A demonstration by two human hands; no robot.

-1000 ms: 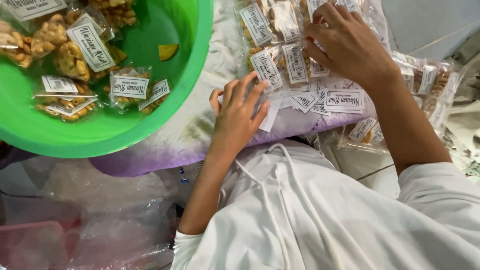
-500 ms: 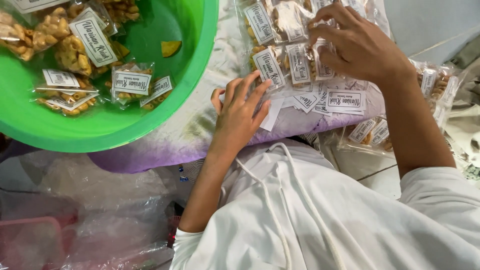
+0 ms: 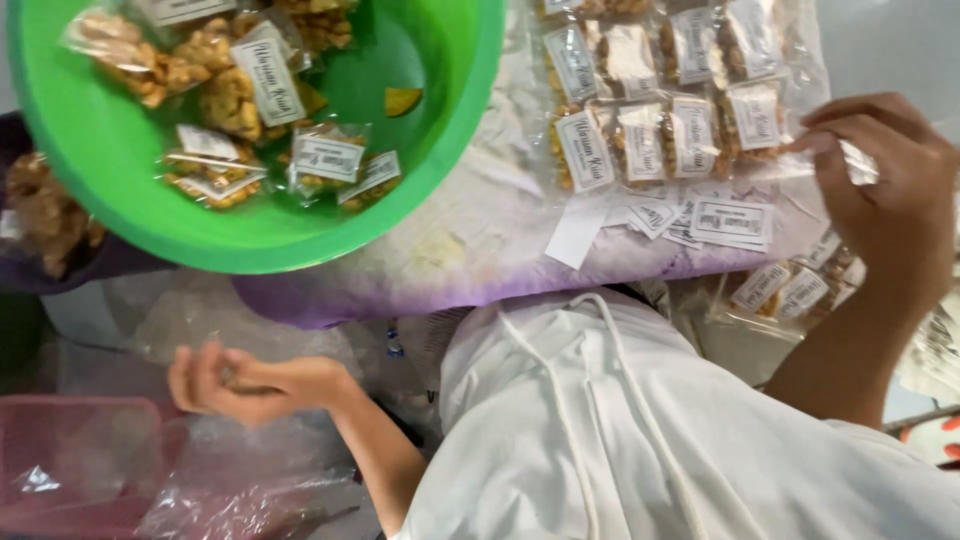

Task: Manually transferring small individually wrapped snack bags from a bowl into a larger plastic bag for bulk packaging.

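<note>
Packing step judged underway: right hand (image 3: 885, 200) pinched on clear packet (image 3: 855, 160) at 3 o'clock of labelled packets (image 3: 665, 135). Left hand (image 3: 245, 385) loosely curled, contents unclear, 6 o'clock of green basin (image 3: 470, 150). Next move calls for steady placement.

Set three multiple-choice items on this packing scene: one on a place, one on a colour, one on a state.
1. Where is the left hand?
A. Low, below the basin, near a pink tray
B. Inside the basin
C. On the loose labels

2. What colour is the basin?
A. Blue
B. Green
C. White

3. What is the right hand doing?
A. Lying flat and empty
B. Pinching a clear packet
C. Resting in the lap

Answers: 1 A, it sits below the basin's rim beside the tray. 2 B, its wall is bright green. 3 B, fingertips grip clear film.
</note>
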